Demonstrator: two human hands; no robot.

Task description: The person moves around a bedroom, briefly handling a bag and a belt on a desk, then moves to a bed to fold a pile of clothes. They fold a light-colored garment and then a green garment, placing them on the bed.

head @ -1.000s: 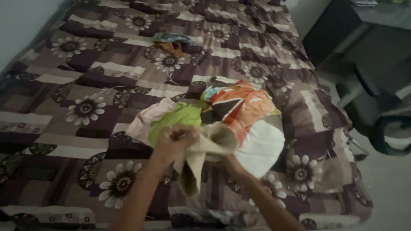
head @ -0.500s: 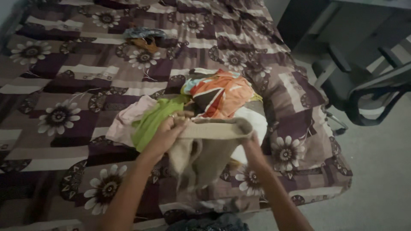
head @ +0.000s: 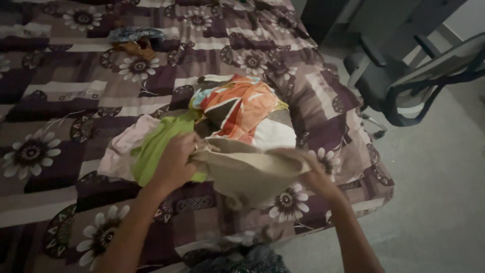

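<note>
Over the bed, near its edge, a beige cloth stretches left to right between both hands. Left hand grips one end, right hand the other, equally near; a clothes pile lies just beyond.
</note>
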